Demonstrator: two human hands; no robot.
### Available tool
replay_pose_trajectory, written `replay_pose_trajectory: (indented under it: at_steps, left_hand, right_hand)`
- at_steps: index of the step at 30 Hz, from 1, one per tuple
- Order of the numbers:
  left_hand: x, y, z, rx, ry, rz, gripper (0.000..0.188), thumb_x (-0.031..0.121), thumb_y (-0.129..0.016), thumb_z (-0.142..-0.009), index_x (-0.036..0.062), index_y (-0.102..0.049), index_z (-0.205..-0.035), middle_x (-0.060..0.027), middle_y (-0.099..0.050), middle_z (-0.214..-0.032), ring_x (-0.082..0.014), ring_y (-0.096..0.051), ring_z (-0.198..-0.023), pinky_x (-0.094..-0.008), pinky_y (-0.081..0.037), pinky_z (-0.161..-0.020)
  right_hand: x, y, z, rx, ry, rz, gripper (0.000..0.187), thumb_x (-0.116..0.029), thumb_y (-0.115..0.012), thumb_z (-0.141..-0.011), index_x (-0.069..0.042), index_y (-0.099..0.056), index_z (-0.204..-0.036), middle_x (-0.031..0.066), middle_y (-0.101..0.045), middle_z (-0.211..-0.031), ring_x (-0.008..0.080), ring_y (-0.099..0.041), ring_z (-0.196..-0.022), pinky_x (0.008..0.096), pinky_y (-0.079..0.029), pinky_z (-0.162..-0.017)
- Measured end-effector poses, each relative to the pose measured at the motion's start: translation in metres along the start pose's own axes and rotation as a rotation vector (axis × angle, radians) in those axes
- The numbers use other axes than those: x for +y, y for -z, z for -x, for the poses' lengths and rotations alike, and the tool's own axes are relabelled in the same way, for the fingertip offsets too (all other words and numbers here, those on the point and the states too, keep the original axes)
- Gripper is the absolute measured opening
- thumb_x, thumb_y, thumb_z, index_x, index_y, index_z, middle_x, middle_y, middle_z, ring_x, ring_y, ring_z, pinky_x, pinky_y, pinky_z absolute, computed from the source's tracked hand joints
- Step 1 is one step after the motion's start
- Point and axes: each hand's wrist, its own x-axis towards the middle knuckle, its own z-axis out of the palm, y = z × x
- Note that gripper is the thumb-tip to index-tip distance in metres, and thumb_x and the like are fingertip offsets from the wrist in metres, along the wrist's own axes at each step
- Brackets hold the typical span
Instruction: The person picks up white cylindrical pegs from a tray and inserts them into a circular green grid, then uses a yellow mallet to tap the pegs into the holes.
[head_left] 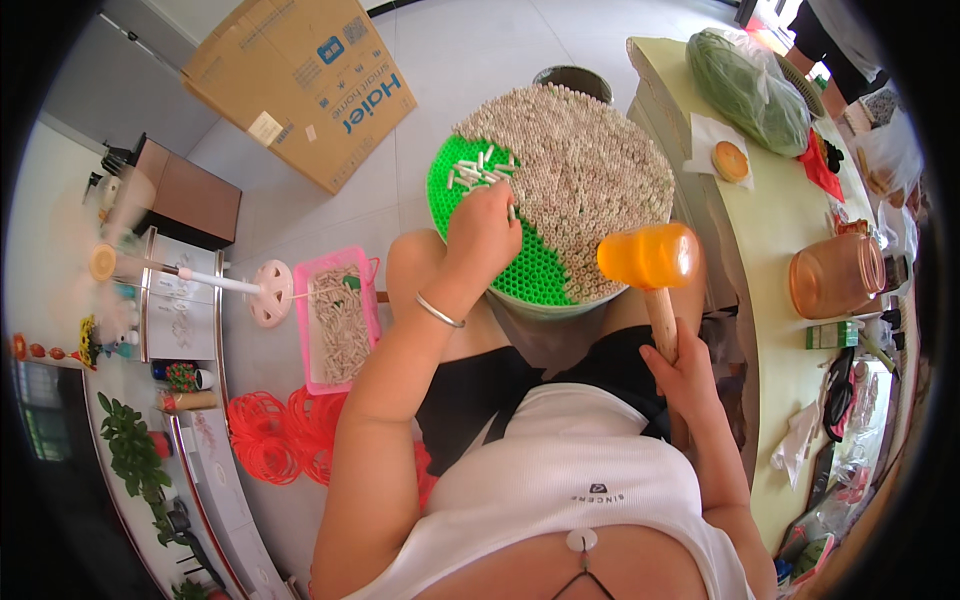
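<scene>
A round green honeycomb tray (530, 272) rests between my knees on a pale tub. Small pale tubes (590, 150) stand packed upright in its cells over the far and right parts. Several loose tubes (480, 172) lie on the bare green cells at the upper left. My left hand (485, 232) is closed over the tray beside them, with the end of a small tube showing at its fingers. In my right hand (680, 372) is the wooden handle of a mallet (650, 257); its orange head hangs over the tray's right edge.
A pink basket (303, 330) of loose tubes stands at my left, near red plastic coils (265, 435) and a white fan (270, 293). A cardboard box (310, 90) stands ahead. Along my right runs a pale green counter (745, 260) with bags and a jar (835, 275).
</scene>
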Motion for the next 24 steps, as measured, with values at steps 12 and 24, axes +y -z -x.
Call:
replay_pose_trajectory:
  at_steps: [12,24]
  left_hand:
    - [0.030,0.012,0.035,-0.153,0.208,0.697,0.016,-0.001,-0.071,-0.082,0.0046,-0.068,-0.098,-0.0042,-0.067,-0.083,-0.0102,-0.060,-0.070,-0.0261,-0.047,-0.064]
    - [0.046,-0.006,0.044,-0.065,-0.242,0.166,0.007,0.002,-0.068,-0.079,0.0037,-0.065,-0.085,-0.0142,-0.061,-0.076,-0.0343,-0.060,-0.073,-0.0434,-0.048,-0.066]
  right_hand:
    - [0.002,-0.003,-0.001,0.008,0.002,-0.016,0.028,-0.014,-0.074,-0.089,0.000,-0.053,-0.101,0.0097,-0.058,-0.069,0.0147,-0.055,-0.048,0.0307,-0.044,-0.046]
    - [0.008,-0.003,-0.003,0.023,0.023,0.012,0.033,-0.016,-0.075,-0.086,0.002,-0.054,-0.104,0.0215,-0.060,-0.079,0.0346,-0.057,-0.068,0.0387,-0.048,-0.066]
